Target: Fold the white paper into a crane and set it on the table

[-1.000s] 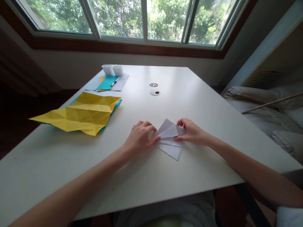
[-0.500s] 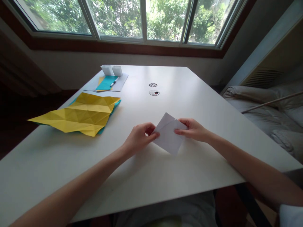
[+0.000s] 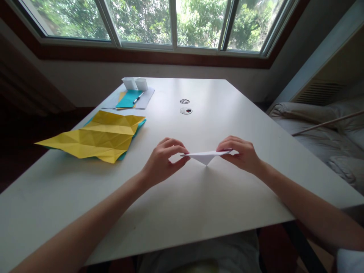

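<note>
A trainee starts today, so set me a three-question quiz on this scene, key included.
1. What do the left hand and the right hand both hold?
A) a cup
B) white paper
C) scissors

2. True or false: the yellow sheet lies on top of a blue sheet.

3. Fill in the blank: a ____ lies partly on the far blue sheet.

Key: 1: B; 2: true, blue edges show from under it; 3: pen.
</note>
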A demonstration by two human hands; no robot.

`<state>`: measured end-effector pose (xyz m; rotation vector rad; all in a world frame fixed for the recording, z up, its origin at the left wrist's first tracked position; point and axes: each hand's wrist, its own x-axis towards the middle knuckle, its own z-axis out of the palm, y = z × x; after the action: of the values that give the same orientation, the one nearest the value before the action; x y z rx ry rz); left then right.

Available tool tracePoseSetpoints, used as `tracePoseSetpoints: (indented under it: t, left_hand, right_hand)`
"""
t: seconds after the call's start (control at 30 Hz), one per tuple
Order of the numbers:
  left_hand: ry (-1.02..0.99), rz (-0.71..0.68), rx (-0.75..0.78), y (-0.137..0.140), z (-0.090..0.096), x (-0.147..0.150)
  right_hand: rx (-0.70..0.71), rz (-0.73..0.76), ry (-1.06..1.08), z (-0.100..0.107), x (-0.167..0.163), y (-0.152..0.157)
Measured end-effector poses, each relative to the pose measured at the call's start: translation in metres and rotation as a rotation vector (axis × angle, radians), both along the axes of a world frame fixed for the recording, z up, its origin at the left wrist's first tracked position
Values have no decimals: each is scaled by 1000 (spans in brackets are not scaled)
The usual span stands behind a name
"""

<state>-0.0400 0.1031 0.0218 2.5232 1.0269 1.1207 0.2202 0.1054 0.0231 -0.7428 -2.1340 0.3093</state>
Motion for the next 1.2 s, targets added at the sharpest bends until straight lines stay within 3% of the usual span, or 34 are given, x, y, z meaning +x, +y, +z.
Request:
tracePoseSetpoints:
  t: [0.13, 0.23, 0.37, 0.57, 0.77, 0.87, 1.2]
  left_hand:
    - [248, -42, 400, -1, 0, -8]
    - [431, -53, 546, -2, -1, -9]
    - [578, -122, 425, -5, -2, -7]
    - [560, -289, 178, -12, -8, -4]
    - [634, -207, 214, -14, -15, 1]
    - [638, -176, 204, -14, -15, 3]
    - [588, -169, 122, -10, -15, 2]
  right_hand:
    - [330, 64, -227, 0, 3, 0]
    - [402, 48, -380, -5, 4, 4]
    - [263, 81, -571, -14, 3, 9]
    - [12, 172, -639, -16, 8, 10]
    - [64, 106, -691, -11, 11, 5]
    - [88, 145, -686, -11, 8, 2]
    - [-46, 261, -673, -5, 4, -5]
